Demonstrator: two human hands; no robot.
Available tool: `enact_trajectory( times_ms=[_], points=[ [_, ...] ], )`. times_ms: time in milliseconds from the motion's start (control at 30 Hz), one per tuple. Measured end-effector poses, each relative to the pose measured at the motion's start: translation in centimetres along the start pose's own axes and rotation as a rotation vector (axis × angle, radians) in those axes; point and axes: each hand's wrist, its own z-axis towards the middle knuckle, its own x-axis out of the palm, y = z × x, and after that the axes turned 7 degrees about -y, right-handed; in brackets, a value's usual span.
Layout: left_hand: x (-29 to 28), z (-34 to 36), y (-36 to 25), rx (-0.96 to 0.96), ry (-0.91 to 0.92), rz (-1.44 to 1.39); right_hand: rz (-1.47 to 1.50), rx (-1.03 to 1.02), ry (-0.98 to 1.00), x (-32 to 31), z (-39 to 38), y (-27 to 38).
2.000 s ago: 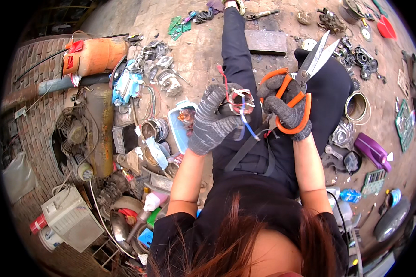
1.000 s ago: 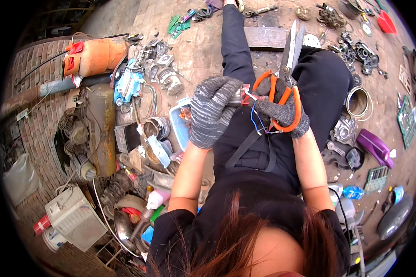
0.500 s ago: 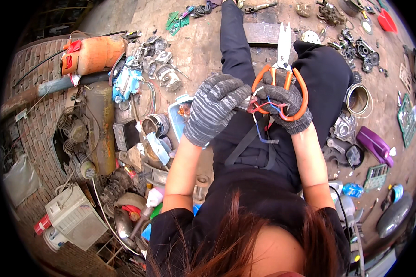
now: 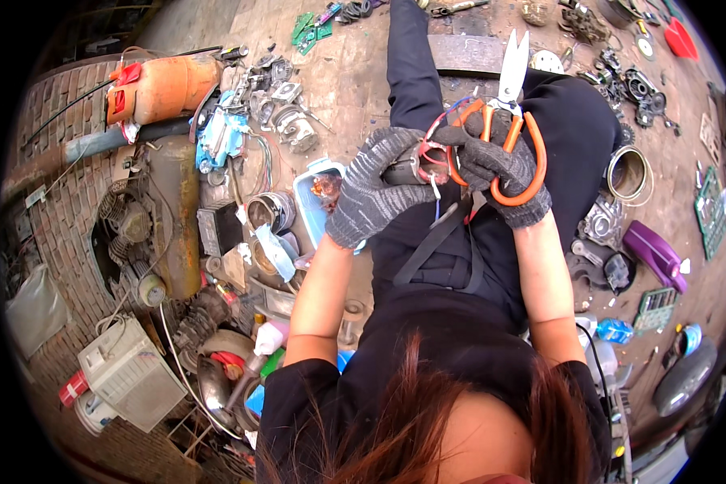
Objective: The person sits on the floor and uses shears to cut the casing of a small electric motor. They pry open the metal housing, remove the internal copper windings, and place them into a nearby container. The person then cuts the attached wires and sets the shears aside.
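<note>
My left hand (image 4: 367, 194), in a grey striped knit glove, is closed around a small round part (image 4: 432, 164) that looks like a motor coil. Its end, with reddish windings, faces right, and thin red, blue and white wires stick out of it. Orange-handled scissors (image 4: 511, 77) hang on my right hand (image 4: 518, 181), gloved alike, with the hand through the handle loops. Their blades point away from me, slightly apart. The fingertips of my right hand reach to the wired end of the part. Some fingers are hidden behind the handles.
Left of my lap stands a light-blue tub (image 4: 305, 194) with copper-coloured scraps. An orange gas cylinder (image 4: 173, 87) and metal parts (image 4: 290, 125) lie farther left. A purple plastic piece (image 4: 653, 254), a metal ring (image 4: 626, 173) and green circuit boards (image 4: 711, 211) lie to the right.
My left hand has turned over, bringing the part's coil end into view. The wires swung from hanging toward me to pointing partly away. My right hand and the scissors shifted slightly right.
</note>
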Motion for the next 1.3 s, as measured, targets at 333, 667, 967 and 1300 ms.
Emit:
enact_trajectory(
  times_ms=[333, 667, 967, 1300],
  points=[
    [-0.2, 0.4, 1.0, 0.104, -0.146, 0.309, -0.200, -0.142, -0.010, -0.2, -0.3, -1.0],
    [-0.6, 0.2, -0.6, 0.445, -0.210, 0.601, 0.126, 0.074, 0.142, 0.3, -1.4, -0.4],
    [-1.9, -0.1, -1.9, 0.944, -0.345, 0.847, -0.020, 0.014, -0.009, -0.6, -2.1, -2.3],
    [-2.6, -1.2, -3.5, 0.914, -0.279, 0.840, -0.020, 0.110, 0.198, -2.7, -2.0, -3.2]
  ],
)
